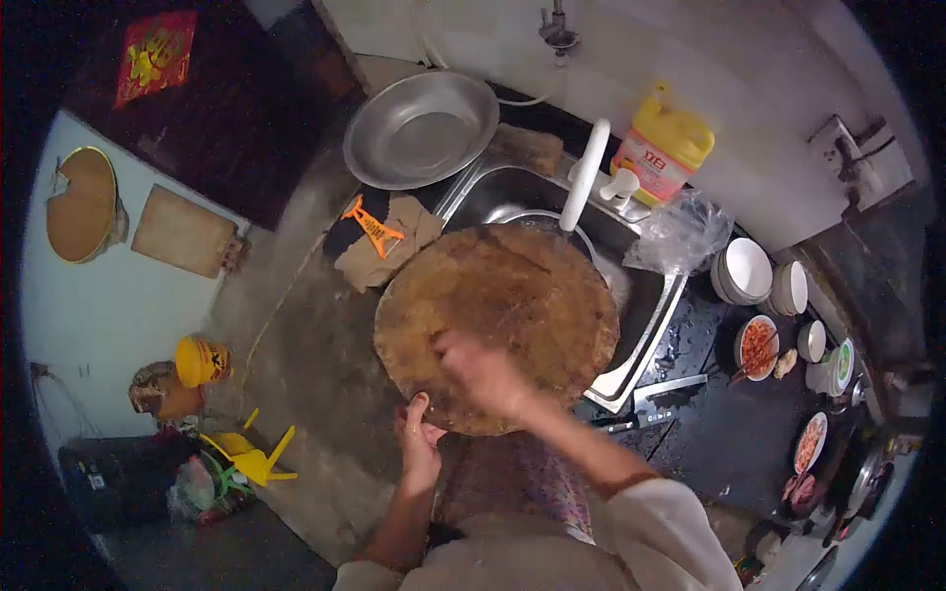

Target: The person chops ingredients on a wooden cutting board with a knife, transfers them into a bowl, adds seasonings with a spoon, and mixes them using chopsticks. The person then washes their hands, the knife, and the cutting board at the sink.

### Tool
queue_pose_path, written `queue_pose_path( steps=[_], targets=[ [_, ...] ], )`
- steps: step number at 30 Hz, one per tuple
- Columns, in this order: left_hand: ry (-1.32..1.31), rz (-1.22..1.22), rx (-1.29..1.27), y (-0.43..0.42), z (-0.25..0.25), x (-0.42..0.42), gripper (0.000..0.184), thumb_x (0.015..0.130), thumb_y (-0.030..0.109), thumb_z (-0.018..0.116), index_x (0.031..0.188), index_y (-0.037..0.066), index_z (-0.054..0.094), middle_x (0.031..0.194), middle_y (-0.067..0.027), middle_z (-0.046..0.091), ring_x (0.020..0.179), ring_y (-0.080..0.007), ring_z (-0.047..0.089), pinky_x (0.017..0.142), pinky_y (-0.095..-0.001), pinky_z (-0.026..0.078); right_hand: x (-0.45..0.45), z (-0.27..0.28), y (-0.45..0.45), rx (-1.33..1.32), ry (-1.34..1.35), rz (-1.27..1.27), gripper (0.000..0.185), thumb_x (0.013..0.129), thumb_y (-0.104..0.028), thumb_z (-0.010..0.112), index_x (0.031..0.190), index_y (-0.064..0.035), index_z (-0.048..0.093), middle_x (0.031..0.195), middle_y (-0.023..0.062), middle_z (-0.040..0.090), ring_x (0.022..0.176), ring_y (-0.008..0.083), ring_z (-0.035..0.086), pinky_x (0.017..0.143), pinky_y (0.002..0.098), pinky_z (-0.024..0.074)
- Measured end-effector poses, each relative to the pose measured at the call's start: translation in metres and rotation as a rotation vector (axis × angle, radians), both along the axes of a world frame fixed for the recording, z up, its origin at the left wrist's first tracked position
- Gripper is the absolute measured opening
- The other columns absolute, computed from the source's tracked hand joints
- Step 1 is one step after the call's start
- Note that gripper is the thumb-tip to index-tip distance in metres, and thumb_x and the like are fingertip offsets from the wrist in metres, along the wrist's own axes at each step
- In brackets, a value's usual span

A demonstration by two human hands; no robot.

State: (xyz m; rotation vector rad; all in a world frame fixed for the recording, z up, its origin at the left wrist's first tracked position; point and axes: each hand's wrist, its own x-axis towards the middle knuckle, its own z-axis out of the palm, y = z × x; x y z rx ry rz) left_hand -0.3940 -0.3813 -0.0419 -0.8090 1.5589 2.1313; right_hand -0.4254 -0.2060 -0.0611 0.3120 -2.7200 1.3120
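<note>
A large round wooden cutting board (522,305) is tilted up in front of me, its far side over the sink (478,202). My left hand (419,448) grips the board's near left edge, thumb on top and fingers underneath. Smeared by motion, my right hand (483,372) is on or just over the board's face, left of its middle. Its fingers are too blurred to show whether they hold anything. Behind the board, a white faucet (588,172) arches over the sink.
A cleaver (670,387) and a knife (636,422) lie on the wet dark counter at right. Beyond them stand white bowls (746,271) and a bowl of chopped red food (757,347). Left of the sink are a metal basin (422,130) and an orange peeler (372,231). A yellow jug (662,148) stands behind.
</note>
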Motion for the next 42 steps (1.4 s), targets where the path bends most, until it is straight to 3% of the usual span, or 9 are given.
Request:
queue_pose_path(
  steps=[2,5,9,17,20,27,32,36,42],
  targets=[
    [0.112,0.047,0.067,0.003,0.001,0.007,0.048,0.084,0.030,0.068,0.118,0.005,0.046,0.113,-0.0089,0.057,0.088,-0.0183,0.064,0.072,-0.0341,0.056,0.041,0.048,-0.048,0.416,0.101,0.033,0.050,0.092,-0.029,0.048,0.138,-0.0113,0.046,0.143,0.0121,0.044,0.134,0.0287,0.039,0.109,0.0461,0.0306],
    [0.203,0.032,0.127,0.004,-0.015,0.009,0.042,0.084,0.033,0.067,0.113,0.006,0.050,0.112,-0.0051,0.057,0.089,-0.0162,0.062,0.073,-0.0325,0.054,0.040,0.044,-0.041,0.139,0.088,0.085,0.056,0.094,-0.038,0.045,0.143,-0.0116,0.039,0.146,0.0122,0.039,0.140,0.0291,0.029,0.113,0.0509,0.0211],
    [0.002,-0.002,0.017,0.003,-0.001,0.008,0.039,0.084,0.034,0.066,0.111,0.008,0.054,0.098,-0.0021,0.055,0.081,-0.0109,0.058,0.072,-0.0286,0.053,0.010,0.020,0.027,0.503,-0.083,-0.236,0.059,0.096,-0.042,0.042,0.145,-0.0096,0.034,0.150,0.0123,0.033,0.140,0.0340,0.025,0.110,0.0523,0.0227],
    [0.000,-0.015,0.060,0.003,-0.005,0.007,0.043,0.084,0.034,0.066,0.115,0.008,0.050,0.092,-0.0008,0.054,0.071,-0.0056,0.053,0.064,-0.0289,0.052,0.011,0.016,0.053,0.269,-0.006,0.151,0.054,0.089,-0.045,0.052,0.136,-0.0183,0.049,0.142,0.0113,0.043,0.136,0.0350,0.033,0.111,0.0526,0.0245],
    [-0.053,-0.012,0.004,-0.017,-0.027,0.007,0.039,0.085,0.032,0.065,0.113,0.008,0.050,0.094,-0.0026,0.056,0.075,-0.0093,0.057,0.065,-0.0321,0.054,-0.001,-0.033,0.184,0.273,-0.007,-0.211,0.038,0.088,-0.032,0.052,0.119,-0.0114,0.059,0.123,0.0169,0.054,0.111,0.0372,0.051,0.096,0.0487,0.0405],
    [0.001,0.011,0.037,0.007,0.000,0.007,0.041,0.084,0.030,0.066,0.114,0.009,0.048,0.099,-0.0066,0.058,0.081,-0.0168,0.062,0.067,-0.0339,0.054,-0.047,-0.107,0.161,0.597,-0.145,-0.711,0.046,0.098,-0.033,0.042,0.136,-0.0083,0.047,0.140,0.0224,0.043,0.132,0.0377,0.038,0.109,0.0498,0.0304],
    [-0.048,0.053,-0.068,0.010,0.012,0.001,0.045,0.083,0.031,0.067,0.118,0.010,0.048,0.103,-0.0045,0.059,0.085,-0.0175,0.063,0.069,-0.0334,0.054,-0.030,-0.015,0.038,-0.142,0.021,-0.106,0.051,0.096,-0.029,0.046,0.136,0.0023,0.044,0.142,0.0233,0.040,0.137,0.0367,0.033,0.112,0.0437,0.0281],
    [0.270,-0.133,-0.020,-0.017,-0.056,0.006,0.044,0.084,0.030,0.068,0.117,0.009,0.049,0.102,-0.0036,0.058,0.077,-0.0126,0.060,0.059,-0.0264,0.048,0.023,0.044,-0.018,0.034,0.009,0.188,0.059,0.096,-0.036,0.046,0.143,-0.0021,0.035,0.147,0.0187,0.035,0.140,0.0345,0.027,0.114,0.0478,0.0218],
    [-0.014,0.038,-0.044,0.016,0.015,-0.002,0.042,0.081,0.037,0.070,0.103,0.009,0.047,0.094,-0.0015,0.053,0.070,-0.0098,0.052,0.065,-0.0263,0.046,-0.011,0.030,0.012,0.424,-0.032,-0.052,0.060,0.097,-0.042,0.042,0.147,-0.0112,0.031,0.152,0.0133,0.029,0.143,0.0333,0.022,0.114,0.0546,0.0148]
  ],
)
